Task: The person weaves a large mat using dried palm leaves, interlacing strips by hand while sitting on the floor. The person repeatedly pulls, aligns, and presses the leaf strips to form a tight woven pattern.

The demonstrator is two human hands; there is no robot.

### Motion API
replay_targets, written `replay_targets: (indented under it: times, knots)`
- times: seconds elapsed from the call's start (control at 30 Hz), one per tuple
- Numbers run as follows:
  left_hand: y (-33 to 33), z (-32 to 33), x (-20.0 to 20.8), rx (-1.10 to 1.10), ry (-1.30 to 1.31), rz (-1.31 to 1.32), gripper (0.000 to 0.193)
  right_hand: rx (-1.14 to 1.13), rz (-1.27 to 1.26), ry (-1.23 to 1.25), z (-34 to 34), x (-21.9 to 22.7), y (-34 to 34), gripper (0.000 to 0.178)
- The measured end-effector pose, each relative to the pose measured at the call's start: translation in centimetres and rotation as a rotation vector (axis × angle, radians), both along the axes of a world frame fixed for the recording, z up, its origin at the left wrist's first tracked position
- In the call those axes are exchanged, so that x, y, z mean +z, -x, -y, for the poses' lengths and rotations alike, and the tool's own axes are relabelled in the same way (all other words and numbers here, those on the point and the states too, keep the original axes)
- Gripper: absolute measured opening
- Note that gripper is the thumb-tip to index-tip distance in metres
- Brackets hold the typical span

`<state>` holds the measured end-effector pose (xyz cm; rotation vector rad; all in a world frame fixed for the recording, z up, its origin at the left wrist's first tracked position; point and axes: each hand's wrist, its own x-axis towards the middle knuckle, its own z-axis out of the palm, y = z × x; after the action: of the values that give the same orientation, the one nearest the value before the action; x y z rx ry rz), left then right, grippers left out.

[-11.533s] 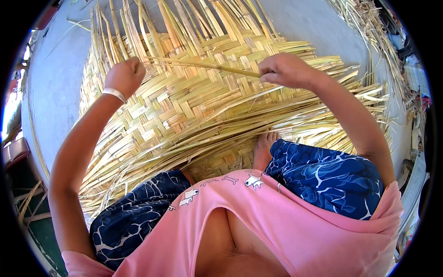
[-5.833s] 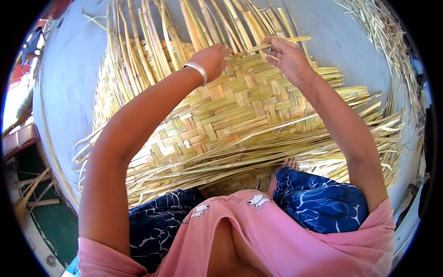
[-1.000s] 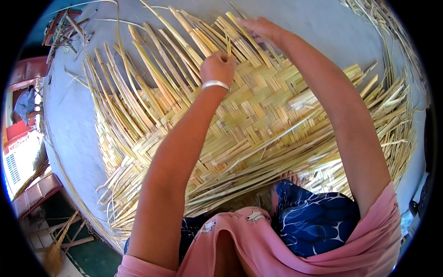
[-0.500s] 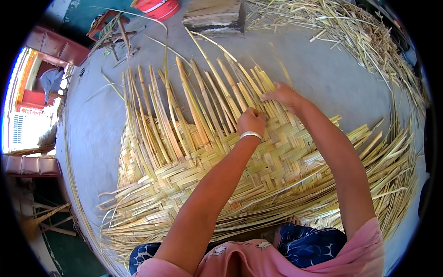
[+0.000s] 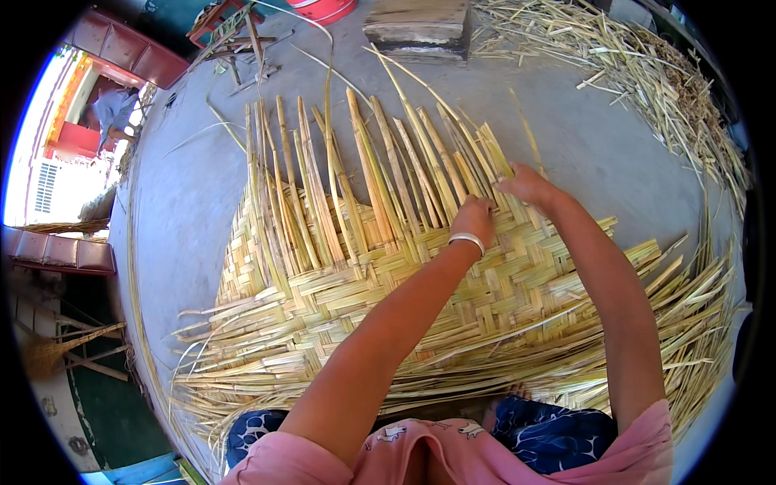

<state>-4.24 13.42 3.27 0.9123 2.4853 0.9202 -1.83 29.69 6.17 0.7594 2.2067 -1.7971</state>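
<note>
In the head view, a large woven mat [image 5: 453,299] of flat, pale yellow split strips is seen spread on a smooth grey concrete floor [image 5: 614,145], its finished part forming a tight herringbone weave in front of the person's knees. At its far edge, long unwoven strips [image 5: 364,170] are fanned out stiffly, narrow and ribbon-like, some greenish along their edges. The left hand [image 5: 475,220], marked by a plain silver bangle [image 5: 466,240] at the wrist, is laid on the far edge of the weave with its fingers curled down among the strip bases; whether a strip is actually pinched cannot be told. The right hand [image 5: 527,184] is placed just beside it, slightly farther away, its fingers bent and pressed onto the strips there, the grip itself being hidden. Loose strip ends [image 5: 695,299] are left projecting raggedly from the mat's right side. A heap of thin, straw-like offcuts [image 5: 647,65] is scattered at the upper right, and a weathered rectangular wooden block [image 5: 420,28] is set beyond the fanned strips. Pink fabric [image 5: 453,453] and blue patterned cloth [image 5: 558,432] are seen at the lower edge.
</note>
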Motion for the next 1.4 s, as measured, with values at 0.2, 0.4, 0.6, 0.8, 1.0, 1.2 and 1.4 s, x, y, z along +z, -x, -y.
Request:
replay_targets:
  times: [0.2,0.4,0.6,0.8,1.0,1.2,1.4]
  knots:
    - [-2.1,1.9,-0.7,-0.280,0.219,-0.425,0.035,0.051,-0.023,-0.273,1.5,-0.3,-0.8,0.054]
    - [-1.7,2.2,-0.2,-0.406,0.288,-0.425,0.039,-0.064,-0.161,-0.362,1.9,-2.0,-2.4,0.061]
    - [2.6,6.1,4.0,-0.386,0.154,-0.085,0.052,-0.123,-0.196,-0.855,4.2,-1.3,-6.6,0.065]
    - [12.9,17.8,6.2,0.171,0.336,-0.311,0.053,0.138,-0.237,-0.923,7.9,-0.2,-11.7,0.058]
    - [16.7,16.3,4.5,0.342,0.419,-0.499,0.057,0.246,-0.215,-1.066,8.6,-2.3,-13.3,0.053]
    - [21.5,15.9,3.3,0.564,0.530,-0.159,0.039,0.272,-0.233,-1.119,8.6,-2.9,-13.3,0.050]
    - [27.4,17.3,4.6,0.546,-0.127,0.414,0.018,0.238,-0.271,-1.109,8.6,-3.0,-13.5,0.047]
